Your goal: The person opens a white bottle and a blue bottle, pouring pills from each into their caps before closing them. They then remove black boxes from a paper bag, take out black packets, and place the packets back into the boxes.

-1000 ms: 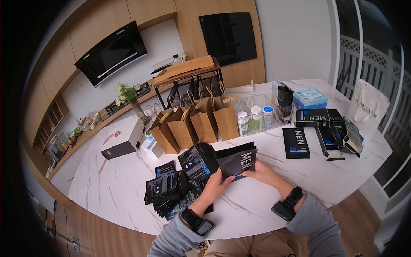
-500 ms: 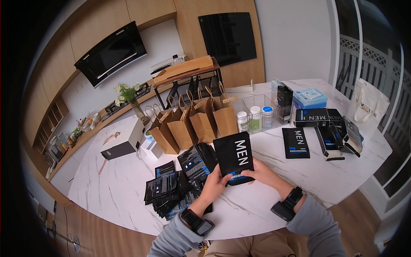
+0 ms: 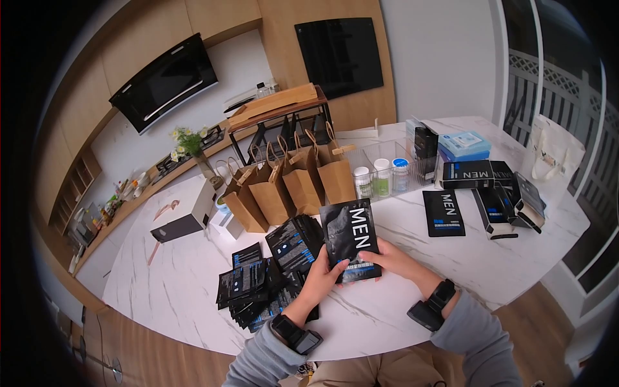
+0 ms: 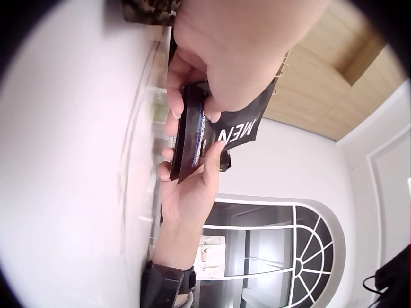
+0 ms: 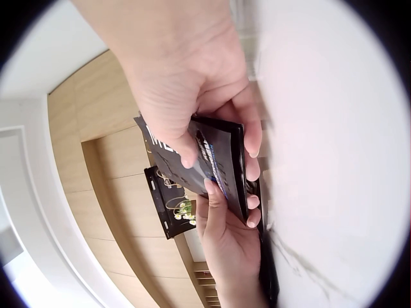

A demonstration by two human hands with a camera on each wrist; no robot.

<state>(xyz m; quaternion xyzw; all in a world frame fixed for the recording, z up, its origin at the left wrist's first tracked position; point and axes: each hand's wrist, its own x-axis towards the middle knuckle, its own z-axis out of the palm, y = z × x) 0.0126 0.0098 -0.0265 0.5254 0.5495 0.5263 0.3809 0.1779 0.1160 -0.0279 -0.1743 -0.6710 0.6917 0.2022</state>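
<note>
Both hands hold a small stack of flat black pouches (image 3: 351, 229) marked "MEN", tilted up above the table's near side. My left hand (image 3: 320, 276) grips the lower left edge, thumb on the front and fingers behind. At the lower right, my right hand (image 3: 396, 261) pinches the stack the same way. The right wrist view shows the layered edges of the held pouches (image 5: 221, 157) between thumbs and fingers. Just left of the hands lies a loose pile of similar black pouches (image 3: 248, 284), backs with small print facing up. One single pouch (image 3: 443, 213) lies flat to the right.
Several brown paper bags (image 3: 267, 197) stand behind the pile, beside a clear divided organizer (image 3: 422, 169) with bottles. Black boxes (image 3: 467, 174), some opened, lie at the right near a blue pack (image 3: 464, 145). A white box (image 3: 184, 209) sits on the left of the marble table (image 3: 148, 277).
The held stack has swung from tipped away to facing me, its "MEN" front now in full view. Both hands keep their grip at its lower edges.
</note>
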